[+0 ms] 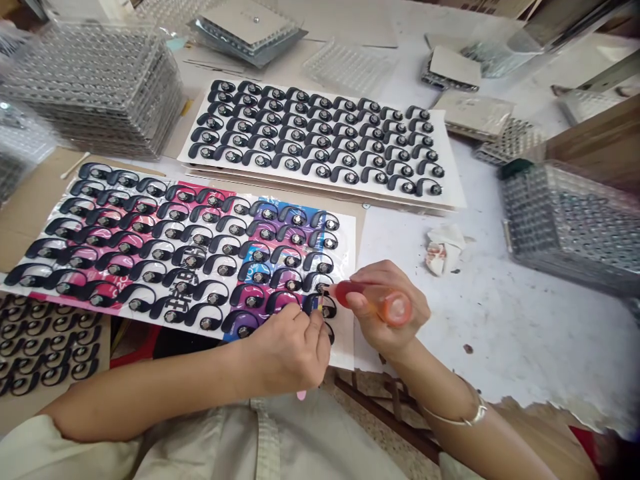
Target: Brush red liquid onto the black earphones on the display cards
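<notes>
My right hand is closed around a translucent red-orange bottle, whose round pale end faces me. Its narrow tip points left, at the black hook-shaped pieces along the right edge of the near sheet. Just left of it, my left hand is closed on a slim stick with a pink end poking out below the fist. The stick's other end is mostly hidden by the fingers. Rows of black ear-hook-like pieces with round silvery centres cover this printed sheet.
Behind lies a white board with rows of similar black pieces. Clear plastic trays are stacked at the back left, more trays at the right. A crumpled tissue lies on the white tabletop. Another filled sheet sits lower left.
</notes>
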{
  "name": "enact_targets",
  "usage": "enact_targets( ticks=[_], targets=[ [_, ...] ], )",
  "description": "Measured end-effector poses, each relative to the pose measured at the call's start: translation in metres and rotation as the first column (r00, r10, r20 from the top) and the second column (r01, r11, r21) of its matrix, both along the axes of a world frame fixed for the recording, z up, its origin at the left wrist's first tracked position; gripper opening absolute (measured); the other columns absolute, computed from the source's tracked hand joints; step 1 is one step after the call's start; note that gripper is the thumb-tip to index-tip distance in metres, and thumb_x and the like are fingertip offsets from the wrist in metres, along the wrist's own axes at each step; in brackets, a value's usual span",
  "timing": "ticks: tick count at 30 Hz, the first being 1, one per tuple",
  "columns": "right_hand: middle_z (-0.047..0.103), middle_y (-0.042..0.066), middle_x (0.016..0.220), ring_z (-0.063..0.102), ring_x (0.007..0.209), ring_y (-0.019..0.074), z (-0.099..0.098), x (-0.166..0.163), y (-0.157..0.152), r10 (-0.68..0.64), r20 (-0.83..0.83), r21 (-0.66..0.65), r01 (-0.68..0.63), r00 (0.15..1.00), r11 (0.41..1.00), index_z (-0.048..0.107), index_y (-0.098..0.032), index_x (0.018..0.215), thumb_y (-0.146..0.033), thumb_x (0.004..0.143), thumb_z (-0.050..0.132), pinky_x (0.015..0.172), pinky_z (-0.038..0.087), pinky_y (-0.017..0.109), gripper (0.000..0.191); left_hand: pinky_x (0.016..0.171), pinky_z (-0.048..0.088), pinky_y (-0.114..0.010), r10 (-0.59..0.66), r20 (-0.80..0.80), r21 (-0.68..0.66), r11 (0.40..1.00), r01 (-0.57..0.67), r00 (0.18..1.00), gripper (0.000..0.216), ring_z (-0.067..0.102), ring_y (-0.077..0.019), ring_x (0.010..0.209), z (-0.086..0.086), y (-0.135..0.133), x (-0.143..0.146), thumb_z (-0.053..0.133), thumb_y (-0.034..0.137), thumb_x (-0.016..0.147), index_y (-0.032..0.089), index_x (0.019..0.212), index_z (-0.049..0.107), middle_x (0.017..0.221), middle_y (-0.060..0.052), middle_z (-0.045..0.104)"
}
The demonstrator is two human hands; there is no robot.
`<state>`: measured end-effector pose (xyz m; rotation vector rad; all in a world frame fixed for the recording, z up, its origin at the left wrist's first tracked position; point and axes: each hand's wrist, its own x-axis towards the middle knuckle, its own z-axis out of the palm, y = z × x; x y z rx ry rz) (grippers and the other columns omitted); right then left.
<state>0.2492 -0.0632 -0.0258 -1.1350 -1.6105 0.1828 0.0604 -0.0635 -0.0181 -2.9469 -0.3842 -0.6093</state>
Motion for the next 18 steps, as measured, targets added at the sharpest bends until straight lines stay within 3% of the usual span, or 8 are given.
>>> enact_targets(
  ticks=[7, 12, 18],
  targets=[
    [0.061, 0.003, 0.065, 0.056, 0.059, 0.015, 0.0008, 0.0013, 0.0006, -0.012, 0.008, 0.007, 0.011, 1.0, 1.0, 0.061, -0.018, 0.081, -0.027, 0.077, 0.069, 0.048, 0.045, 0.029, 0.013, 0.057, 0.049, -0.034, 0.014, 0.023, -0.012, 1.0, -0.014, 1.0, 0.016, 0.064, -0.021, 0.067, 0.0014, 0.0017, -0.0007, 0.049, 0.005, 0.084, 0.003, 0.091, 0.064, 0.089, -0.019, 0.071],
    [0.061, 0.003, 0.065, 0.056, 0.057, 0.0152, 0.0007, 0.001, 0.0001, -0.004, -0.008, 0.005, 0.004, 1.0, 1.0, 0.061, -0.019, 0.082, -0.028, 0.077, 0.069, 0.048, 0.045, 0.029, 0.013, 0.056, 0.049, -0.034, -0.007, 0.118, -0.03, 0.999, 0.011, 0.993, 0.016, 0.063, -0.0201, 0.065, 0.0051, 0.002, -0.0056, 0.052, 0.008, 0.085, 0.001, 0.093, 0.064, 0.089, -0.02, 0.071],
    [0.062, 0.003, 0.065, 0.057, 0.058, 0.0158, -0.0001, 0.002, -0.0008, -0.036, 0.003, -0.007, 0.036, 0.999, 0.999, 0.061, -0.018, 0.081, -0.028, 0.077, 0.068, 0.049, 0.045, 0.03, 0.013, 0.06, 0.051, -0.034, 0.044, 0.17, -0.015, 0.999, -0.042, 0.985, 0.013, 0.062, -0.0181, 0.065, -0.0006, 0.0068, -0.0042, 0.053, 0.006, 0.086, 0.003, 0.091, 0.063, 0.09, -0.019, 0.071]
  ],
)
